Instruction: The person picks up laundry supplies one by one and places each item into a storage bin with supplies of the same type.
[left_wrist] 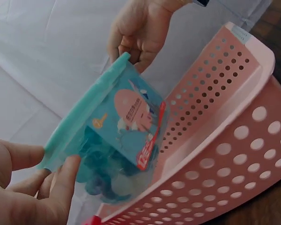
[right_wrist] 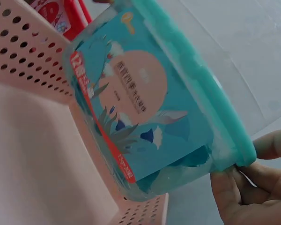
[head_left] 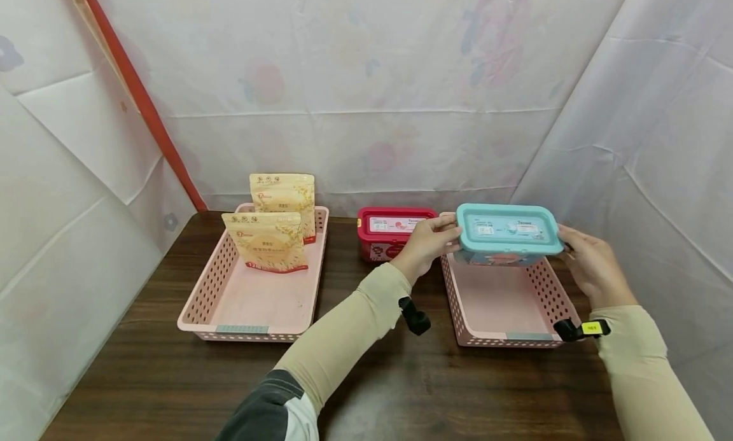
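A clear plastic box of laundry pods with a turquoise lid (head_left: 509,228) is held over the back of the right pink basket (head_left: 464,320). My left hand (head_left: 424,247) pinches the lid's left end, thumb and fingers at its rim. At the opposite end, my right hand (head_left: 595,266) grips the rim the same way. Blue-green pods show through the wall in the left wrist view, beside a printed blue label (left_wrist: 126,112). In the right wrist view the box (right_wrist: 145,98) looks tilted, its lower edge near the basket's back wall. Whether they touch I cannot tell.
A red lidded box (head_left: 380,247) stands on the dark wooden table (head_left: 366,377) between the baskets, just behind my left hand. Two yellow pouches (head_left: 269,244) stand in the left pink basket (head_left: 191,317). White patterned sheeting (head_left: 366,97) encloses the back and sides.
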Demonstrator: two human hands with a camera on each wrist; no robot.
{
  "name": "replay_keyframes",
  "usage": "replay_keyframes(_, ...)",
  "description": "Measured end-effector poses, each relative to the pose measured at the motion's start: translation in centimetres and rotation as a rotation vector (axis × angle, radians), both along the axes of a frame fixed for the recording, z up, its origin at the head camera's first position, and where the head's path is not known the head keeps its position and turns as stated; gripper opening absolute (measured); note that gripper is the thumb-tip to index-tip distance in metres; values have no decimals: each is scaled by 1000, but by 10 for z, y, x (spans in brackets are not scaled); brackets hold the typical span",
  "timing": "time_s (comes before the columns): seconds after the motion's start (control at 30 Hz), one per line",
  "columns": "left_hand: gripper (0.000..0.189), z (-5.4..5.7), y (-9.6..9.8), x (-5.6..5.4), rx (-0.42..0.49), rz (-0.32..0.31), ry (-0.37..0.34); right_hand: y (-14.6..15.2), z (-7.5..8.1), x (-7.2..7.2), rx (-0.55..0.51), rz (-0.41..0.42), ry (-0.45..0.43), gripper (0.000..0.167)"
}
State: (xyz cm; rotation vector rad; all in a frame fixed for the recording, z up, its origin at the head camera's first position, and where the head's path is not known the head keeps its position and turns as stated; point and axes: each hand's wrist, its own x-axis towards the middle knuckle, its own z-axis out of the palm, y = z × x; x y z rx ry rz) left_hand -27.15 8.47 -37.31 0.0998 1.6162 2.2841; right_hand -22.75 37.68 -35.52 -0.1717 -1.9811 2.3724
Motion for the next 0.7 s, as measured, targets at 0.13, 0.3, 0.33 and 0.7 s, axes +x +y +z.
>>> replay_keyframes(0.13,42,-7,3,1,-9,37,-23,1,-6,-2,23,11,-24,18)
replay_keyframes(0.3,42,-11,7,4,-1,76,-25,1,-10,-4,139,5,-78,53)
replay_keyframes(0.33,42,-13,8,5,-1,82,-22,0,-11,-5,159,5,-91,60)
replay_keyframes(0.7,45,-29,22,10,-62,138,7,-3,-21,-17,315,21,-184,65)
